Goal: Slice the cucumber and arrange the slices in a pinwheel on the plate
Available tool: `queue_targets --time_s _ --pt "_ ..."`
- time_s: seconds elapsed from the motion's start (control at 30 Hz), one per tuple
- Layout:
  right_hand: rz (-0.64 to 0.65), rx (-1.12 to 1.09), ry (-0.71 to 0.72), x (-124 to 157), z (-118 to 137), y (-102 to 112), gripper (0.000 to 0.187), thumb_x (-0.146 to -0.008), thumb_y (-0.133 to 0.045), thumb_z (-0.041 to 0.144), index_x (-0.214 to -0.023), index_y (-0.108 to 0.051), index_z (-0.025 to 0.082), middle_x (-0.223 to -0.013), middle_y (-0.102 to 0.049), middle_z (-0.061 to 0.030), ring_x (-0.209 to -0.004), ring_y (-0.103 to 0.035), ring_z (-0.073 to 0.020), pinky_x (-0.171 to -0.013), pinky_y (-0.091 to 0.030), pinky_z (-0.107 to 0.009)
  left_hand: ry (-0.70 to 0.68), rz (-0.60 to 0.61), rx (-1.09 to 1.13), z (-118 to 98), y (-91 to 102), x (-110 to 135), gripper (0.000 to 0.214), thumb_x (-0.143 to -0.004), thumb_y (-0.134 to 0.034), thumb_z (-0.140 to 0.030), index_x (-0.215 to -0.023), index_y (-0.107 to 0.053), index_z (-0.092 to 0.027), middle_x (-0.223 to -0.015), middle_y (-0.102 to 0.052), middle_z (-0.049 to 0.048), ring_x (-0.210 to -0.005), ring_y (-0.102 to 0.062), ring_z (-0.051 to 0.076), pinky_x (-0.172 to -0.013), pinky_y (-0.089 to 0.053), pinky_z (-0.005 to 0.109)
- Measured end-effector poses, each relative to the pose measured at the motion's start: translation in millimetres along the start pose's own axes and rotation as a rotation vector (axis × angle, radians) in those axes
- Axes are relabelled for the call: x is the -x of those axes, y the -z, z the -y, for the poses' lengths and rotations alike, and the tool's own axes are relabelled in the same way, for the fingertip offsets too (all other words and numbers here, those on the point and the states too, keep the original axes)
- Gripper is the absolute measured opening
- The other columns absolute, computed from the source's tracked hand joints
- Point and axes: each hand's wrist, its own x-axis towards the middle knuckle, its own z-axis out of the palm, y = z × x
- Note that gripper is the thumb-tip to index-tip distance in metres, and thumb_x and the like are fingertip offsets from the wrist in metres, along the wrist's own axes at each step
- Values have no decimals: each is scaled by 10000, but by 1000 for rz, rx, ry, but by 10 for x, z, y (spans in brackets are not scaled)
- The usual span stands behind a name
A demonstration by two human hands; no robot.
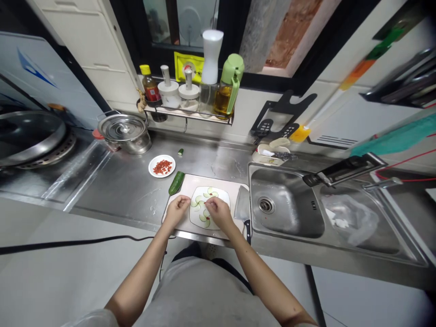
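A white square plate (220, 196) with thin cucumber slices (207, 194) fanned on it lies on a pale cutting board (190, 182). My left hand (177, 210) rests at the plate's left edge, fingers curled in a pinch. My right hand (218, 211) hovers over the plate, fingertips pinched on a slice. A piece of whole cucumber (176, 182) lies at the board's far left corner. A cleaver (242, 206) lies flat along the board's right side.
A small white dish of red chopped chili (162, 166) and a cucumber end (180, 152) sit behind the board. A lidded steel pot (125, 131) stands far left, a wok (30, 136) beyond it. The sink (286, 209) is right of the board. Bottles (225, 86) fill a wall shelf.
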Motion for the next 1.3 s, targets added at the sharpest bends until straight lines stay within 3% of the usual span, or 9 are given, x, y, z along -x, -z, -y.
queue_targets --time_s 0.17,0.57,0.83,1.13,1.23,1.3 --pt "63 -15 44 242 116 -87 135 -853 -531 277 -799 -621 194 -708 -591 5 -679 -518 -128 -641 -378 -235 45 238 36 -109 -85 220 317 -765 -613 -475 -793 -635 -160 -676 -591 5 -645 -502 117 -624 -404 220" --pt "47 42 27 608 7 -131 139 -890 -498 265 -839 -608 197 -774 -609 -15 -692 -512 -132 -639 -384 -249 95 462 -62 -73 -173 398 344 -781 -585 -502 -796 -602 -160 -686 -549 -10 -628 -436 105 -611 -351 222" --pt "35 62 23 558 46 -85 129 -885 -517 267 -822 -604 197 -765 -606 -14 -708 -522 -138 -655 -382 -254 52 450 -109 -125 -177 364 309 -788 -566 -466 -773 -593 -158 -654 -501 -27 -598 -390 94 -574 -324 212" --pt "151 123 48 535 81 -110 120 -879 -518 220 -822 -620 191 -739 -597 -6 -723 -518 -136 -679 -367 -247 23 427 -268 -82 -93 359 299 -791 -541 -451 -797 -637 -169 -658 -561 -21 -570 -412 97 -563 -327 215" --pt "169 163 42 453 43 -134 132 -884 -524 234 -811 -623 186 -742 -602 -8 -722 -517 -137 -677 -358 -243 5 378 -315 -71 -64 328 292 -789 -539 -448 -810 -652 -180 -664 -583 -20 -571 -435 104 -568 -341 217" --pt "167 203 26 338 5 -157 152 -895 -510 231 -802 -620 182 -748 -607 -11 -732 -523 -138 -683 -354 -240 -14 284 -353 -73 -29 266 274 -797 -535 -431 -840 -658 -190 -679 -599 -21 -574 -454 107 -583 -357 221"
